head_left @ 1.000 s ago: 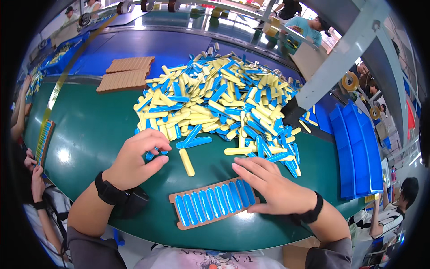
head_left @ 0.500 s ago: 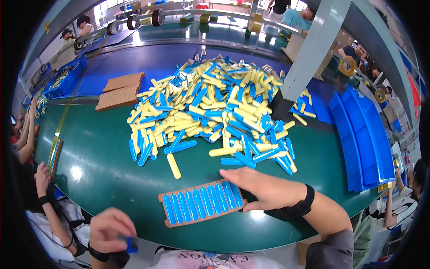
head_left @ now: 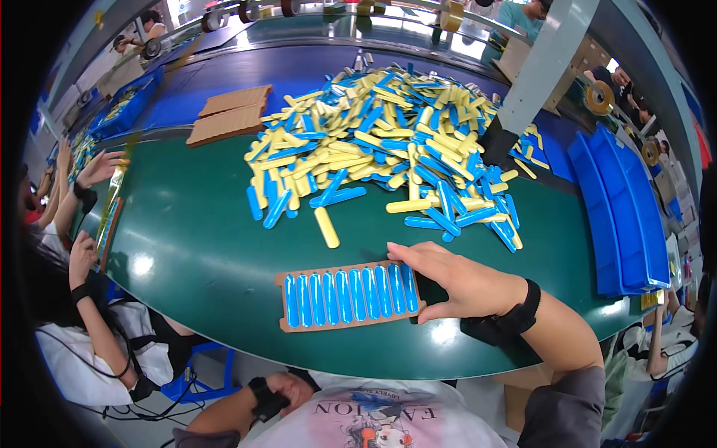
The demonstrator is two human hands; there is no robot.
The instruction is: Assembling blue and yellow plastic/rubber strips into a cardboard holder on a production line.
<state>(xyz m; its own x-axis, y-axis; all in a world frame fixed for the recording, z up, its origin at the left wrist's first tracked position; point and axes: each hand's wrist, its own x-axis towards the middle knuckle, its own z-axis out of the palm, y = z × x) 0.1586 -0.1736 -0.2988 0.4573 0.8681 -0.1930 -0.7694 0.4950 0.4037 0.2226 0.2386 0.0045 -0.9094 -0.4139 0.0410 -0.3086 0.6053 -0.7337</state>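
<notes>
A brown corrugated cardboard tray lies near the front edge of the green table. In its slots sits a row of glossy blue, round-ended strips, side by side. My right hand grips the tray's right end, fingers at the far corner and thumb at the near one. A black band circles that wrist. Low against my shirt is my left hand, off the table; its fingers are mostly hidden. Beyond the tray rises a large heap of yellow and blue strips. One yellow strip lies apart, nearest the tray.
Two brown corrugated trays lie left of the heap. Blue divided bins stand at the right table edge, near a grey metal post. A co-worker's hands are at the left edge. Tape rolls hang on a rail.
My left hand has drawn back from the table's front edge toward my body. The view has shifted, so the table appears higher. My right hand stays at the tray's right end.
</notes>
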